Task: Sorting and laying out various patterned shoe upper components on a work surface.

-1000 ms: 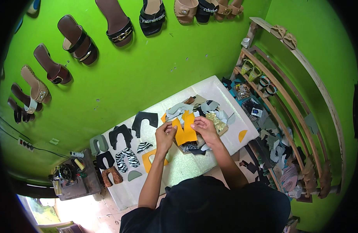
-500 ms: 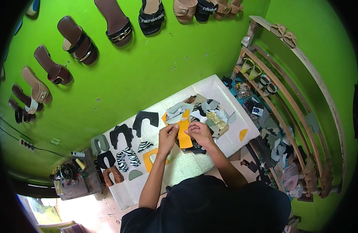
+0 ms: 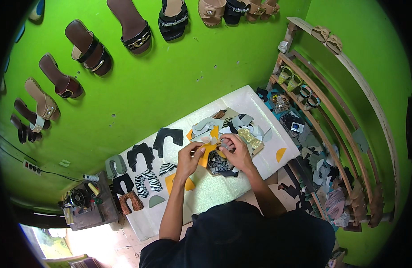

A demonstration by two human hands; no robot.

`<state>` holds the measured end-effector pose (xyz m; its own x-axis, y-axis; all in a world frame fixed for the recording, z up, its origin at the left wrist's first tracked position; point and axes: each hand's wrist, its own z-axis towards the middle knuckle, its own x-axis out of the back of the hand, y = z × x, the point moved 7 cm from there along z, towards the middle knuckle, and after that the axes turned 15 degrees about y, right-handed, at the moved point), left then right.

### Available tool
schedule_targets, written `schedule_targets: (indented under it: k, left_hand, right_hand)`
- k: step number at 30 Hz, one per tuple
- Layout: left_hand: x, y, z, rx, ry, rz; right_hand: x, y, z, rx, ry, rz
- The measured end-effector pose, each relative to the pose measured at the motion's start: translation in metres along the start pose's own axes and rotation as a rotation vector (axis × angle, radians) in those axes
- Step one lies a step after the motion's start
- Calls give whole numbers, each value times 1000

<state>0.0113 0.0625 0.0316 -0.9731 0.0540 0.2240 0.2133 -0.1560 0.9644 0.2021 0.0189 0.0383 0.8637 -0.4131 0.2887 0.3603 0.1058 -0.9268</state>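
Note:
A yellow-orange scrap of leather-like material (image 3: 206,157) is bent over and twisted between my hands. My left hand (image 3: 189,159) pinches its left side between thumb and fingers. My right hand (image 3: 236,151) is closed at its right end, with the fingertips curled in, and part of the grip is hidden. Right behind and under the hands lies a heap of offcuts (image 3: 252,120) in grey, black, white, zebra and gold glitter. A tangle of dark and grey bits (image 3: 220,164) shows below my right hand.
Left on the white table (image 3: 206,196) lie U-shaped cut pieces: black (image 3: 169,139), zebra (image 3: 147,182), leopard (image 3: 130,202) and grey (image 3: 115,166). A yellow half-round (image 3: 280,154) lies near the right edge. A wooden rack (image 3: 317,96) stands right; sandals (image 3: 89,47) hang on the green wall.
The yellow-orange scrap was hanging nearly flat between my hands and is now folded and twisted. My right hand has moved slightly up, uncovering the tangled bits below.

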Motion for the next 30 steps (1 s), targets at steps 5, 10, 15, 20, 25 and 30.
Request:
schedule_targets:
  k: [5,10,15,20,25,30]
  left_hand:
    - [9,29,-1,-131,-162,132]
    - [10,50,-5,-247,-305,184]
    - [14,51,-6,-245,-406,158]
    - [28,43,-1,-142,-281,145]
    - [31,26,-1,-75,-218,32]
    - [37,19,2,-27,-152,12]
  right_hand:
    - [-4,-18,-4,264,-189,-150]
    - [-12,-26,-5,298,-244,-136]
    - [-19,-30,-11,479,-407,-46]
    - [-24,-11,-7,273,-477,153]
    - [-21,-3,-7,191,-466,155]
    - [-19,8,-4,-19,-439,276]
